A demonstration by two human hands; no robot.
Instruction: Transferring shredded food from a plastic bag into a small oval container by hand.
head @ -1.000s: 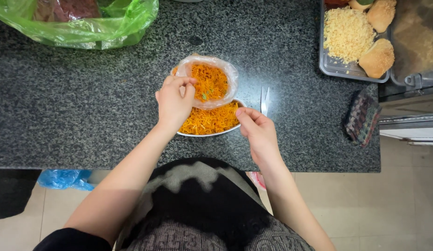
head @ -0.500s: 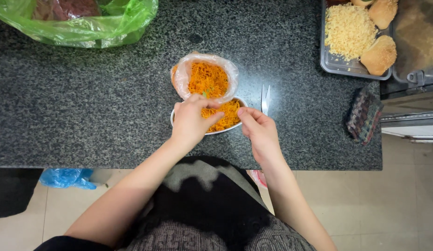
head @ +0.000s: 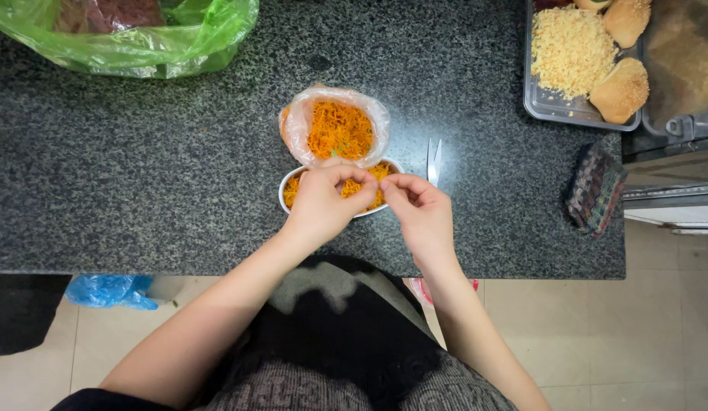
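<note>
A white bowl (head: 287,185) of shredded orange carrot sits near the front edge of a dark speckled stone counter (head: 141,167). Just behind it lies a clear plastic bag (head: 337,125) holding more shredded carrot. My left hand (head: 323,202) and my right hand (head: 421,209) are both over the bowl, fingertips pinched together and nearly touching each other. What the fingers pinch is too small to make out. Much of the bowl is hidden under my hands.
Small scissors (head: 434,158) lie right of the bowl. A green plastic bag (head: 141,38) sits at the back left. A metal tray (head: 548,106) with grated cheese and buns stands at the back right. A dark patterned cloth (head: 594,189) lies near the counter's right end.
My left hand came down from the plastic bag to the bowl. It now meets my right hand over the carrot. The bag stays behind the bowl.
</note>
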